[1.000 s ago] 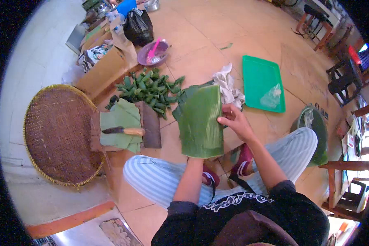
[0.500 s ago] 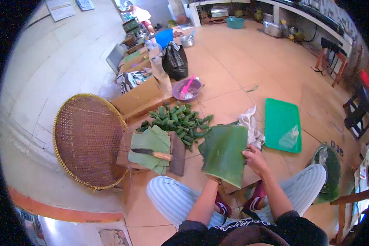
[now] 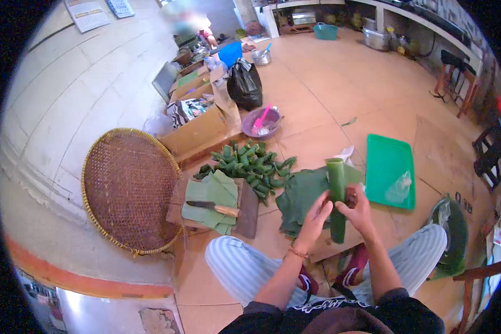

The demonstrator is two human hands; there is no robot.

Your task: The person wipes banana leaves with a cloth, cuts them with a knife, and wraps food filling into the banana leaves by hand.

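The smooth, glossy leaf roll (image 3: 336,179) points toward twelve o'clock beyond the striped trousers (image 3: 411,257), grasped by the right hand (image 3: 357,210); the left hand (image 3: 316,216) meets its side, though whether it grips I cannot tell. Even thumb pressure should keep the tube tight without splitting. Flat, matte leaf sheets (image 3: 301,195) lie at nine o'clock, stubby leaf pieces (image 3: 246,165) at ten.

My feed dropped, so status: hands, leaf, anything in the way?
Right hand holding rolled leaf, left hand against it. Roll tube-shaped, near flat leaves. Knife off left on cut leaves; nothing seen blocking.
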